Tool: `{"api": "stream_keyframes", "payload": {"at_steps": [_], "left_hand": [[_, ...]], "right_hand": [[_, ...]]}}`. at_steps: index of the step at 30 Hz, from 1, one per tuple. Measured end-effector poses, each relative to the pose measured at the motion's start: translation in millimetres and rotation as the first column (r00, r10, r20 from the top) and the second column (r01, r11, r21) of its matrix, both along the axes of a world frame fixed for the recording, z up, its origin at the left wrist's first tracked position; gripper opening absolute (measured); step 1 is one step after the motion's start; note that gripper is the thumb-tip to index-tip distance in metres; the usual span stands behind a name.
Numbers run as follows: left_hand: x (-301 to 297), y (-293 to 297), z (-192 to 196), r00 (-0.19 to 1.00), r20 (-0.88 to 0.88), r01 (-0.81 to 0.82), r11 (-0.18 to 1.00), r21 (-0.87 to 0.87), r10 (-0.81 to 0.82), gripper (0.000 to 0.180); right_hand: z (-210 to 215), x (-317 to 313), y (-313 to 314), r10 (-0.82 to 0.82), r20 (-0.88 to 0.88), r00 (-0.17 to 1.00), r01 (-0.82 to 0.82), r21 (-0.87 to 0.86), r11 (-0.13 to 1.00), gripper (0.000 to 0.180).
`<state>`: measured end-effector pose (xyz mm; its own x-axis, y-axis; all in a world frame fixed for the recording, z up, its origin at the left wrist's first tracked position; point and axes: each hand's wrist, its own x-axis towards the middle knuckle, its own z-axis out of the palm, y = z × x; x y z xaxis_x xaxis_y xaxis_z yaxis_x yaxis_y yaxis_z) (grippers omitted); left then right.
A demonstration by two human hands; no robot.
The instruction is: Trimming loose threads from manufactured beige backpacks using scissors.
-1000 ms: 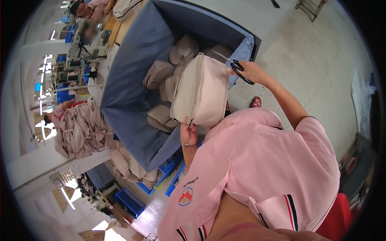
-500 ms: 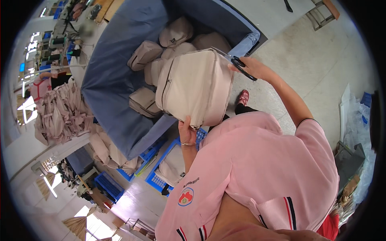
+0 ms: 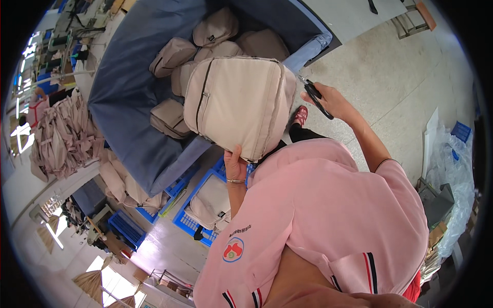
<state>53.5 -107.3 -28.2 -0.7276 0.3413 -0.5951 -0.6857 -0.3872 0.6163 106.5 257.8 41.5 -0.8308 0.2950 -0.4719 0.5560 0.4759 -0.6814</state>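
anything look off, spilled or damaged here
Nothing looks spilled or plainly damaged. The beige zippered bag in the left hand shows no obvious tear on its visible side. The crumpled clear plastic at far right stands out most: loosely bunched, it looks untidy, though it may belong there.

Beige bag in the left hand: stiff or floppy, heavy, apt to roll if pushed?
Likely semi-stiff: the beige bag holds a boxy shape, though its fabric sides would probably dent. Perhaps light for its size, since only the left hand visibly grips it, at one corner; support underneath is hidden. Its broad, flat panel suggests sliding or tipping rather than rolling.
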Motion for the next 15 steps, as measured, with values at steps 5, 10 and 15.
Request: {"api": "stream_keyframes", "payload": {"at_steps": [5, 10, 15], "left_hand": [[4, -1, -3, 1.0, 0.016, 0.022, 1.0, 0.008, -0.022, 0.052], [8, -2, -7, 0.999, 0.006, 0.05, 0.999, -0.022, -0.049, 0.05], [10, -3, -13, 0.999, 0.027, 0.039, 0.999, -0.005, -0.039, 0.049]], "right_hand": [[-6, -14, 2, 0.055, -0.038, 0.998, -0.051, 0.086, 0.995, 0.073], [-3, -21, 2, 0.078, -0.083, 0.993, -0.056, 0.243, 0.968, 0.064], [8, -26, 11, 0.13, -0.035, 0.991, -0.119, 0.227, 0.967, 0.064]]}}
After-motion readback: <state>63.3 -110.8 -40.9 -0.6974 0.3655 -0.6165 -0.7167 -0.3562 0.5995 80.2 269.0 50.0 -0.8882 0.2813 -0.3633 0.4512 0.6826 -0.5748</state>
